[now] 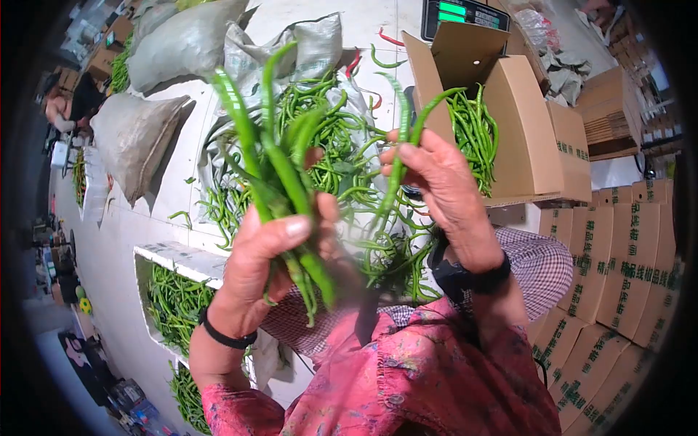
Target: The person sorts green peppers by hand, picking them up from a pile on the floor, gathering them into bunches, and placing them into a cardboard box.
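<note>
A bunch of long green chili peppers (287,171) stands upright in my left hand (273,251), the thumb pressed across it. To the right, my right hand (440,182) pinches a couple of long green chili peppers (398,171) between thumb and fingers. Beneath both hands spreads a heap of loose green chili peppers (331,134) on a white woven sack, partly hidden by the hands. Just beyond my right hand an open cardboard box (520,138) lies with green chili peppers (472,134) inside.
Stuffed woven sacks (138,138) rest on the floor at the left. A white foam crate (174,261) of green peppers is at lower left. Flattened or stacked printed cartons (618,269) fill the right side. A scale display (465,16) glows green at the top. Another person (65,109) is at far left.
</note>
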Action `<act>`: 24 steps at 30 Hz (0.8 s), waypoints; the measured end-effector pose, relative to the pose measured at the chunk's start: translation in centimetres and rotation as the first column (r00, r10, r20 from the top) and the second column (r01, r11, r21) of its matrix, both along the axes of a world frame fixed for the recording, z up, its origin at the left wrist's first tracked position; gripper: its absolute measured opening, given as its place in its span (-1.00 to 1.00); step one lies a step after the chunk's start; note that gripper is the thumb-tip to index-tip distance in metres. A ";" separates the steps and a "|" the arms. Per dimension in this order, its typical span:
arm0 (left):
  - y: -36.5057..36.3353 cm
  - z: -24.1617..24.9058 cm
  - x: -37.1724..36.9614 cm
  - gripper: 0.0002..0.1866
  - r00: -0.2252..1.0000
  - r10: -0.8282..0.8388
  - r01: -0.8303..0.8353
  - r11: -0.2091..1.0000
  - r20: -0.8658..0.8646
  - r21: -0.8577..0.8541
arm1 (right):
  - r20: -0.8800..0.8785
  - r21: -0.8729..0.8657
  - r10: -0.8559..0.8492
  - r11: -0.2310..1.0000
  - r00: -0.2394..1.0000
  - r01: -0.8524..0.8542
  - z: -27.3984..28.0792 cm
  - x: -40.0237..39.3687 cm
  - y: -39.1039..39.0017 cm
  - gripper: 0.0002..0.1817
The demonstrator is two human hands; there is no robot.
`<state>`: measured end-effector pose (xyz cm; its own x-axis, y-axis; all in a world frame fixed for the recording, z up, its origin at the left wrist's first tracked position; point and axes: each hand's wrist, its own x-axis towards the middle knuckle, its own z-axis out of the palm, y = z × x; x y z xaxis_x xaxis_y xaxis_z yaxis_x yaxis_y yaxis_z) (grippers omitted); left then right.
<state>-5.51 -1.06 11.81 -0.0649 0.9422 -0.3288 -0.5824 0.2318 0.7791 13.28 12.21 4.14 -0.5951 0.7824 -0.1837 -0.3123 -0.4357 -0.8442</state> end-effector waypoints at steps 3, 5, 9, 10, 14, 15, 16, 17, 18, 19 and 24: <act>-0.6 -1.3 1.9 -0.11 0.974 -0.062 0.063 0.998 0.219 0.002 | 0.070 0.059 -0.091 0.994 0.993 0.087 1.7 2.4 0.7 -0.66; -0.7 -2.7 3.2 -0.14 0.959 -0.009 0.008 1.000 0.282 0.003 | 0.145 0.245 -0.158 0.962 0.977 0.119 3.1 4.8 2.5 -0.69; -1.0 -5.4 5.0 -0.20 0.917 0.035 -0.053 0.998 0.397 0.036 | 0.680 0.519 -0.382 0.854 0.626 -0.043 2.7 11.3 9.5 -0.52; -1.0 -6.0 5.2 -0.19 0.922 0.043 -0.055 0.998 0.385 0.019 | 0.677 0.676 -0.537 0.724 0.503 -0.136 1.0 13.0 10.9 -0.43; -0.8 -8.3 6.7 -0.22 0.923 0.126 -0.126 0.992 0.363 -0.025 | 0.680 0.690 -0.535 0.699 0.501 -0.189 0.9 12.2 7.1 -0.45; -0.8 -8.8 6.9 -0.22 0.922 0.125 -0.122 0.992 0.366 -0.032 | 0.652 0.591 -0.385 0.797 0.653 -0.120 2.2 9.9 4.3 -0.55; -0.7 -9.2 6.9 -0.26 0.955 0.115 -0.109 0.993 0.274 -0.038 | 0.658 0.481 -0.203 0.854 0.725 -0.197 2.9 8.5 2.3 -0.66; -0.7 -9.6 7.0 -0.29 0.979 0.104 -0.098 0.994 0.178 -0.043 | 0.621 0.348 -0.069 0.917 0.781 -0.196 2.8 6.8 0.4 -0.71; -0.7 -9.8 7.1 -0.29 0.979 0.102 -0.095 0.994 0.176 -0.047 | 0.610 0.330 -0.002 0.910 0.792 -0.252 3.0 5.3 -1.3 -0.74; -0.8 -9.9 7.1 -0.30 0.991 0.074 -0.066 0.995 0.114 -0.073 | 0.575 0.405 0.030 0.858 0.818 -0.316 1.5 4.3 -2.1 -0.77; -0.2 -11.1 7.9 -0.44 0.931 0.075 -0.097 0.994 -0.356 -0.043 | 0.613 0.326 -0.002 0.912 0.790 -0.251 0.1 0.6 -4.5 -0.67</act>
